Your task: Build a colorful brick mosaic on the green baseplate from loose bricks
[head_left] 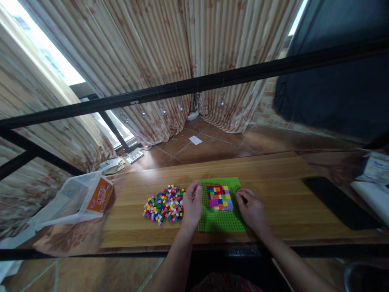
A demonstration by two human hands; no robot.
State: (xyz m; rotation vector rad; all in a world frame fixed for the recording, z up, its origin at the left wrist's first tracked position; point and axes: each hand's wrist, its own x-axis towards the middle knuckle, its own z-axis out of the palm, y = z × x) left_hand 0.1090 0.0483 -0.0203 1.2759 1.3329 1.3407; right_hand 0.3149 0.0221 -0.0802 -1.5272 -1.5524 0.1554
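A square of small toy building bricks [219, 200] in many colours stands on a green studded baseplate [223, 224]. My left hand [192, 205] is over the plate's left edge, thumb and fingers pinched together. At its fingertips shows a small pink brick [198, 183], partly covered. Just left of that hand, a loose heap of coloured bricks [165, 205] lies on the wooden board. My right hand [251, 209] rests at the plate's right edge with curled fingers and thumb closed toward each other. Whatever is between them, if anything, is hidden.
The wooden board [279, 182] carries the bricks and plate. A clear plastic tub with an orange label [101, 195] stands to the left. A dark flat object [338, 202] lies at the right. A black metal bar [182, 87] crosses beyond the board, before striped curtains [152, 48].
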